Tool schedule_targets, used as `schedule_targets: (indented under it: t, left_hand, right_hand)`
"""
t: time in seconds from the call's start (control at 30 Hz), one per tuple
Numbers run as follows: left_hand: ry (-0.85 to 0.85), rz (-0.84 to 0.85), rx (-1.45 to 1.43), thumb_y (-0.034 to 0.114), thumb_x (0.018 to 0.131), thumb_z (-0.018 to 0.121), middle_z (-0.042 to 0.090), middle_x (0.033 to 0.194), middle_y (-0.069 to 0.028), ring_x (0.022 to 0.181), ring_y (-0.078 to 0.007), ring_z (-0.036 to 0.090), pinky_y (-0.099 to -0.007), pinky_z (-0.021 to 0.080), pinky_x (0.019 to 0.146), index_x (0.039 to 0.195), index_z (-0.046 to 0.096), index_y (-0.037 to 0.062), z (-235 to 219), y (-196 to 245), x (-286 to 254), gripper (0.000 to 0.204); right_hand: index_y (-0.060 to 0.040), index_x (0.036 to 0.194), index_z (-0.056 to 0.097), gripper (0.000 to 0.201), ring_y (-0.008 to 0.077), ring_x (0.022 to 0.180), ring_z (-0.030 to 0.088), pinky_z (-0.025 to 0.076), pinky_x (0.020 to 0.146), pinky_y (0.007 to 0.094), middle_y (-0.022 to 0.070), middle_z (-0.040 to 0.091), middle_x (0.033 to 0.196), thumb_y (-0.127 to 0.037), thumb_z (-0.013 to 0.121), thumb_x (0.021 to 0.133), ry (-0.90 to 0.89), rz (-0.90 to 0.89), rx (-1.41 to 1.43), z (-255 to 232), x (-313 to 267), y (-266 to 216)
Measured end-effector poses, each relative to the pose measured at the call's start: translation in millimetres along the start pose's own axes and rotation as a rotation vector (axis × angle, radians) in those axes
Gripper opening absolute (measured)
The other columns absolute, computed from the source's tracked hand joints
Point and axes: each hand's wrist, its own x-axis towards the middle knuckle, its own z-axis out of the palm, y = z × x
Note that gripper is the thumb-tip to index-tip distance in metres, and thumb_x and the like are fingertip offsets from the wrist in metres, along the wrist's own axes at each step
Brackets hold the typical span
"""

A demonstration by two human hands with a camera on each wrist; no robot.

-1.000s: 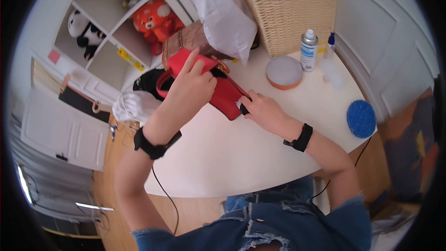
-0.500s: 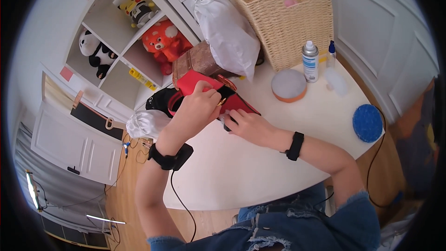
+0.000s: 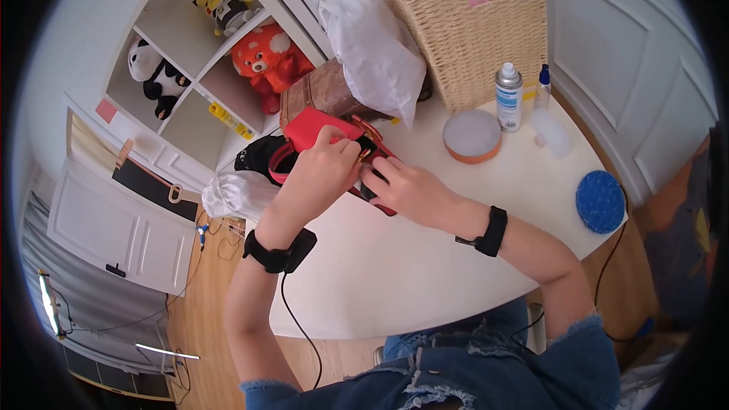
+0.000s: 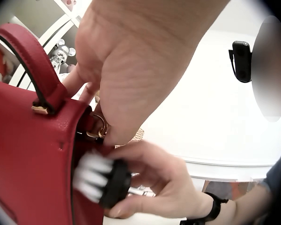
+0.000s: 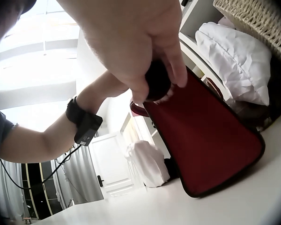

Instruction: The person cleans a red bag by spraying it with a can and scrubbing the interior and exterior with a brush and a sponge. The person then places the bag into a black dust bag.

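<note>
A red handbag [image 3: 310, 127] stands on the white table, its side panel [image 5: 206, 136] facing the right wrist view. My left hand [image 3: 323, 176] pinches the bag's upper edge by a gold ring [image 4: 102, 127]. My right hand [image 3: 414, 193] grips a small round brush [image 4: 116, 183] with a black body and white bristles. In the left wrist view the bristles are against or very near the bag's side; exact contact is blurred. The right wrist view shows the brush's black body [image 5: 158, 80] between thumb and fingers at the panel's top.
Behind the bag are a brown case [image 3: 323, 89], a white cloth bag [image 3: 372, 45] and a wicker basket [image 3: 478, 38]. A round tin [image 3: 471, 135], a spray can [image 3: 509, 99], a clear bottle [image 3: 542, 91] and a blue round pad [image 3: 600, 202] stand or lie rightward.
The right hand with the brush has moved from the bag's lower side up toward its top, near the left hand. The left hand has shifted from the raised flap to the bag's upper edge.
</note>
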Motion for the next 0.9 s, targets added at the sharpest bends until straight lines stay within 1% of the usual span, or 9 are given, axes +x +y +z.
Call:
schedule_targets:
  t: [0.1, 0.23, 0.27, 0.33, 0.47, 0.6, 0.67, 0.73, 0.9]
  left_hand:
    - [-0.007, 0.003, -0.001, 0.009, 0.079, 0.066, 0.061, 0.082, -0.0132, 0.096, -0.0304, 0.057, -0.0382, 0.053, 0.065, 0.079, 0.053, 0.0007, -1, 1, 1, 0.015]
    - [0.004, -0.039, 0.001, 0.008, 0.079, 0.066, 0.061, 0.08, -0.0121, 0.095, -0.0307, 0.057, -0.0387, 0.052, 0.064, 0.077, 0.053, 0.001, 1, 1, -2, 0.015]
    - [0.008, -0.049, -0.01, 0.008, 0.079, 0.066, 0.061, 0.08, -0.0116, 0.094, -0.031, 0.057, -0.0392, 0.052, 0.064, 0.077, 0.053, 0.0012, 1, 2, -2, 0.015]
    - [0.01, -0.065, -0.029, 0.008, 0.079, 0.066, 0.061, 0.078, -0.011, 0.093, -0.031, 0.057, -0.04, 0.051, 0.063, 0.077, 0.053, 0.0014, -1, 3, -1, 0.015]
    - [-0.004, -0.094, -0.058, 0.01, 0.079, 0.066, 0.06, 0.074, -0.0099, 0.091, -0.0308, 0.057, -0.0411, 0.05, 0.063, 0.077, 0.053, 0.0018, -2, 9, -3, 0.015]
    - [-0.031, -0.124, -0.025, 0.01, 0.08, 0.065, 0.06, 0.073, -0.0089, 0.09, -0.0296, 0.058, -0.0402, 0.05, 0.064, 0.077, 0.053, 0.0022, -6, 14, -7, 0.015]
    - [-0.023, -0.07, 0.031, 0.011, 0.08, 0.065, 0.061, 0.076, -0.0072, 0.091, -0.0282, 0.058, -0.0388, 0.051, 0.064, 0.078, 0.054, 0.0031, -6, 17, -10, 0.014]
    - [-0.028, -0.031, 0.057, 0.011, 0.08, 0.065, 0.061, 0.075, -0.0066, 0.09, -0.0276, 0.057, -0.0383, 0.051, 0.063, 0.08, 0.054, 0.0031, -5, 16, -12, 0.013]
    - [0.018, 0.1, 0.207, 0.008, 0.079, 0.064, 0.057, 0.072, -0.0069, 0.085, -0.0265, 0.054, -0.0368, 0.05, 0.062, 0.084, 0.053, 0.0023, 10, 12, -12, 0.012]
  right_hand:
    - [0.0, 0.111, 0.054, 0.045, 0.0233, 0.083, 0.059, 0.053, 0.067, 0.0292, 0.0098, 0.053, 0.094, -0.015, 0.07, 0.072, -0.151, -0.018, -0.094, 20, -16, 2]
    - [-0.0008, 0.112, 0.055, 0.047, 0.0239, 0.084, 0.059, 0.053, 0.07, 0.0303, 0.0105, 0.053, 0.098, -0.021, 0.072, 0.073, -0.361, 0.011, -0.119, 18, -15, -4]
    - [-0.0008, 0.112, 0.055, 0.047, 0.0239, 0.084, 0.059, 0.053, 0.07, 0.0303, 0.0105, 0.053, 0.098, -0.021, 0.072, 0.073, -0.361, 0.012, -0.121, 14, -10, -5]
    - [-0.0002, 0.113, 0.055, 0.048, 0.0236, 0.083, 0.059, 0.053, 0.071, 0.03, 0.0096, 0.054, 0.096, -0.022, 0.072, 0.073, -0.076, 0.011, -0.088, 7, -1, -7]
    - [0.0006, 0.114, 0.055, 0.05, 0.0238, 0.082, 0.059, 0.053, 0.071, 0.0301, 0.0087, 0.054, 0.094, -0.023, 0.073, 0.073, -0.04, -0.002, 0.014, 4, -4, -8]
    - [-0.0008, 0.113, 0.055, 0.052, 0.0245, 0.086, 0.061, 0.053, 0.074, 0.032, 0.0081, 0.056, 0.095, -0.024, 0.074, 0.071, -0.249, 0.037, 0.046, 9, -16, 0]
    - [-0.0013, 0.114, 0.055, 0.052, 0.0246, 0.087, 0.061, 0.053, 0.074, 0.0326, 0.0083, 0.056, 0.096, -0.024, 0.075, 0.071, -0.32, 0.032, 0.043, 10, -24, 8]
    - [-0.0019, 0.111, 0.056, 0.045, 0.0284, 0.085, 0.062, 0.053, 0.07, 0.037, 0.0117, 0.056, 0.096, -0.017, 0.074, 0.072, -0.468, 0.073, 0.037, 10, -28, 12]
    - [-0.0014, 0.106, 0.058, 0.042, 0.028, 0.084, 0.063, 0.054, 0.069, 0.0368, 0.0128, 0.057, 0.096, -0.017, 0.075, 0.071, -0.45, 0.082, 0.041, 5, -27, 13]
